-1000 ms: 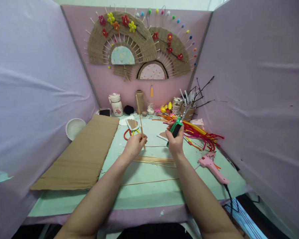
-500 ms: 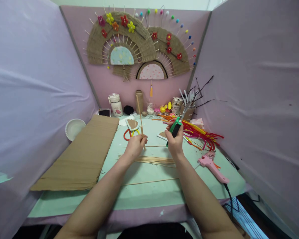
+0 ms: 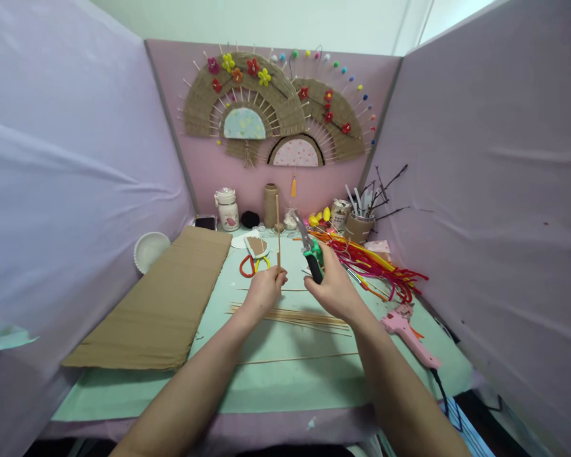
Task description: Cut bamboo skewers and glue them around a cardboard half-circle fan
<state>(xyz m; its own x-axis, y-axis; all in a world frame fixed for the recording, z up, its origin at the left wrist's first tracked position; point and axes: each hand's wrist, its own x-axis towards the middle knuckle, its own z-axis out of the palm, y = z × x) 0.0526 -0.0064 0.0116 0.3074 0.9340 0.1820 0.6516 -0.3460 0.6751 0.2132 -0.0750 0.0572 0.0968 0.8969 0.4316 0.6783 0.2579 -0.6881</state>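
My left hand (image 3: 265,291) pinches a thin wooden stick (image 3: 277,223) and holds it upright over the table. My right hand (image 3: 332,287) is closed round green-handled cutters (image 3: 309,249), whose metal jaws point up and left, close to the stick. A row of more wooden sticks (image 3: 290,315) lies flat on the green mat (image 3: 290,374) just below both hands. One single stick (image 3: 297,359) lies nearer to me.
A brown cardboard sheet (image 3: 164,301) lies at the left with a white paper plate (image 3: 151,251) behind it. Coloured pipe cleaners (image 3: 375,263) and a pink glue gun (image 3: 409,336) are at the right. Red-and-yellow scissors (image 3: 252,263), jars and a twine spool stand at the back.
My right hand has swung the cutters left toward the stick, jaws now pointing up-left. The stick stands more upright. The view has tilted upward slightly.
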